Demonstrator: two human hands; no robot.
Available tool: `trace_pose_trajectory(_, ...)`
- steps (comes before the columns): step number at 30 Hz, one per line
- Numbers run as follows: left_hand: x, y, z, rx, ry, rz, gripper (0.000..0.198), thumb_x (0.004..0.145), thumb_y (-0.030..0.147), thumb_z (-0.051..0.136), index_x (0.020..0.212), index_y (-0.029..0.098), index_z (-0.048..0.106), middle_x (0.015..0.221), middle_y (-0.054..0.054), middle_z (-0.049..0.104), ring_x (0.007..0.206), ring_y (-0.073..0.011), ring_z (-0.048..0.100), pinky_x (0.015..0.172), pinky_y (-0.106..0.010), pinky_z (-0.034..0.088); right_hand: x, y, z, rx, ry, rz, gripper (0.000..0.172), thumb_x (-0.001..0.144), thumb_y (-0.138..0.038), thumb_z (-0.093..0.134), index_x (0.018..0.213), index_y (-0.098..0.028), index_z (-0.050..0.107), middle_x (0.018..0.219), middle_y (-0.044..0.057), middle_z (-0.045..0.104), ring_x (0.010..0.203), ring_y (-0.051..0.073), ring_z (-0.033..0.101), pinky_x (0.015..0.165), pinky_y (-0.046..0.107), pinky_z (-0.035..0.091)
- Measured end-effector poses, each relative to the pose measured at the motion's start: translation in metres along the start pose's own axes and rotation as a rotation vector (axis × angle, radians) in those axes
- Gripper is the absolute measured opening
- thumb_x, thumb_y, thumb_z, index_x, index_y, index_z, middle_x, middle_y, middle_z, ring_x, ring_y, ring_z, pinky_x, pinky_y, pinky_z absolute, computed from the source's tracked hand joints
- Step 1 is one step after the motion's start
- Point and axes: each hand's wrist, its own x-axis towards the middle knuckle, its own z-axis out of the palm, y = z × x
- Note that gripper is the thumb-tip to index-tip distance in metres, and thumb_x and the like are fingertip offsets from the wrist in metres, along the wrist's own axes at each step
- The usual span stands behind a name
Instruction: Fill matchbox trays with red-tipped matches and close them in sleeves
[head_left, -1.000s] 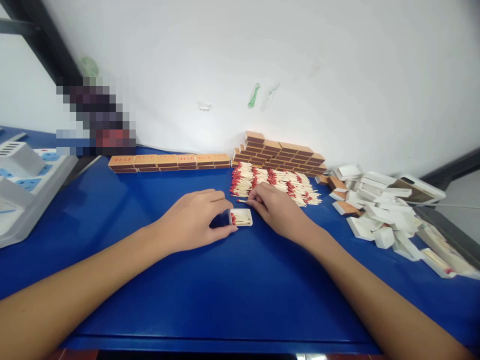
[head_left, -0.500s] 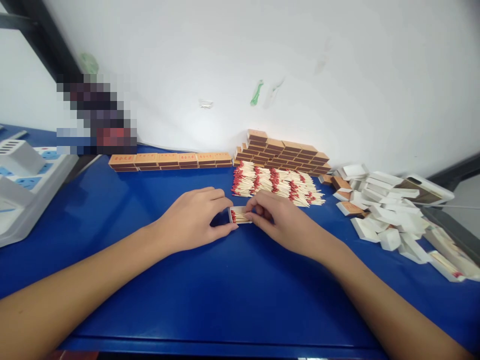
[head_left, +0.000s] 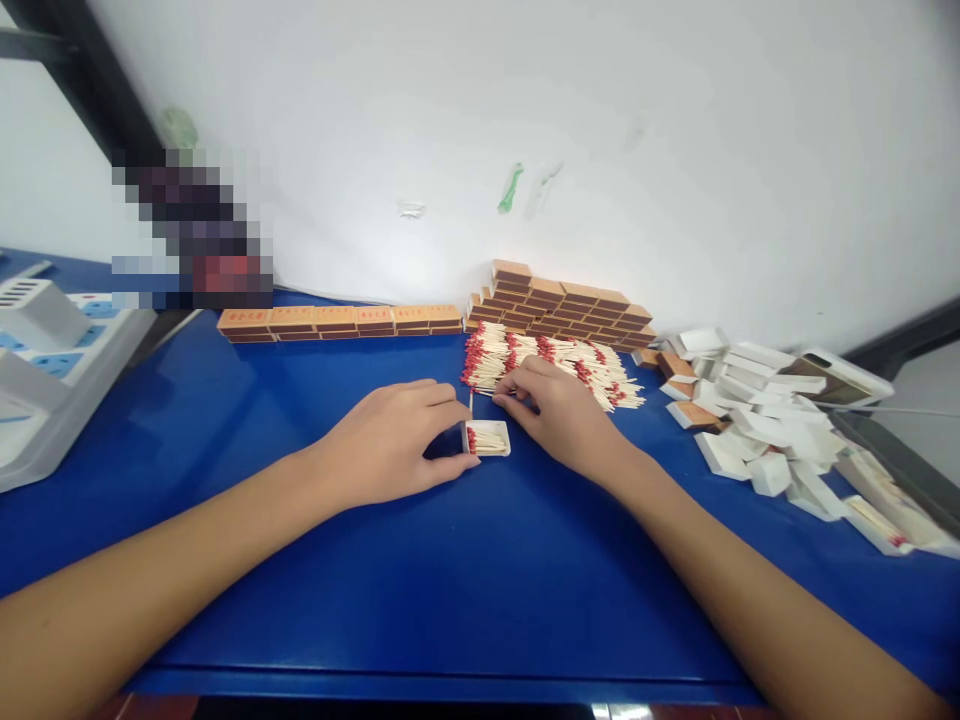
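A pixelated patch [head_left: 191, 235] is blotting out whatever stands at the table's back left, and the left edge is cutting off the white power strip [head_left: 52, 370]. The left hand [head_left: 390, 440], gripping the small tray [head_left: 491, 438], is covering its left end. The right hand [head_left: 559, 415] is hiding part of the match pile [head_left: 555, 362] (whether its fingertips are pinching a match is not showing). The print on the matchbox row [head_left: 337, 321] is showing too small to read.

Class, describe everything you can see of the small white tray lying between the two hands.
The small white tray is an open, shallow matchbox drawer, seemingly of thin card. It lies flat on the blue table, long side across the view, partly filled with matches whose red heads point left. The left hand pinches its left end. The right hand is close by its far right corner; whether they touch cannot be told.
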Motion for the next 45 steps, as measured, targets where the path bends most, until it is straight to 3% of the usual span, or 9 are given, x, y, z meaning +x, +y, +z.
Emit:
trace_pose_trajectory(11,-0.001,0.001,-0.001,-0.005,-0.006,0.032,0.023,0.100,0.039,0.071,0.108,0.017,0.074,0.095,-0.003,0.070,0.087,-0.0196,0.066,0.075,-0.032,0.048,0.001,-0.014,0.002,0.113,-0.020,0.015,0.011,0.105,-0.021,0.057,0.095,-0.020,0.063,0.096,0.006,0.062,0.081,0.019,0.057,0.071,0.032,0.044)
trace_pose_trajectory(17,-0.001,0.007,-0.001,-0.011,-0.049,0.110,0.024,0.101,0.040,0.070,0.106,0.017,0.074,0.092,-0.003,0.070,0.083,-0.0197,0.066,0.075,-0.033,0.048,0.002,-0.020,0.002,0.092,-0.047,0.112,0.016,0.101,-0.024,0.064,0.085,-0.021,0.062,0.086,0.004,0.062,0.076,0.018,0.056,0.067,0.032,0.040)
trace_pose_trajectory(21,-0.002,0.010,-0.002,-0.016,-0.081,0.109,0.023,0.099,0.039,0.071,0.106,0.018,0.074,0.094,-0.003,0.072,0.083,-0.0200,0.067,0.080,-0.035,0.050,0.005,-0.025,0.004,0.087,-0.025,0.144,0.026,0.101,-0.037,0.066,0.081,-0.021,0.063,0.083,0.004,0.063,0.075,0.019,0.056,0.065,0.033,0.038)
trace_pose_trajectory(24,-0.003,0.010,-0.001,-0.035,-0.080,0.111,0.026,0.099,0.042,0.070,0.103,0.017,0.075,0.093,-0.004,0.073,0.083,-0.0205,0.068,0.084,-0.036,0.052,0.009,-0.034,0.009,0.060,0.014,0.201,0.032,0.094,-0.047,0.075,0.080,-0.021,0.062,0.084,0.004,0.064,0.076,0.019,0.057,0.066,0.034,0.038)
trace_pose_trajectory(27,-0.003,0.009,0.000,-0.052,-0.085,0.108,0.026,0.098,0.042,0.071,0.102,0.017,0.075,0.093,-0.004,0.073,0.081,-0.0200,0.067,0.083,-0.036,0.051,0.012,-0.038,0.012,0.056,0.021,0.225,0.031,0.088,-0.045,0.081,0.081,-0.021,0.062,0.088,0.005,0.066,0.078,0.020,0.058,0.067,0.034,0.040)
trace_pose_trajectory(34,0.000,0.006,-0.004,-0.053,-0.117,0.064,0.022,0.098,0.040,0.069,0.104,0.019,0.075,0.088,-0.002,0.070,0.079,-0.0186,0.065,0.076,-0.034,0.048,0.005,-0.027,-0.002,0.112,-0.067,0.226,0.015,0.095,-0.028,0.068,0.082,-0.021,0.066,0.082,0.004,0.068,0.073,0.018,0.058,0.064,0.032,0.040)
trace_pose_trajectory(41,0.001,0.003,-0.004,-0.035,-0.106,0.046,0.025,0.100,0.041,0.068,0.107,0.019,0.075,0.085,-0.001,0.068,0.078,-0.0183,0.063,0.074,-0.033,0.046,-0.012,-0.005,-0.026,0.116,-0.190,0.246,0.022,0.100,-0.036,0.063,0.084,-0.022,0.068,0.077,0.003,0.067,0.064,0.017,0.056,0.057,0.031,0.039)
trace_pose_trajectory(45,0.000,0.003,-0.004,-0.029,-0.100,0.054,0.024,0.100,0.041,0.067,0.107,0.019,0.075,0.086,-0.001,0.068,0.078,-0.0182,0.063,0.075,-0.033,0.046,-0.014,0.002,-0.028,0.149,-0.135,0.240,0.022,0.099,-0.039,0.065,0.086,-0.022,0.070,0.075,0.002,0.066,0.064,0.017,0.055,0.057,0.030,0.038)
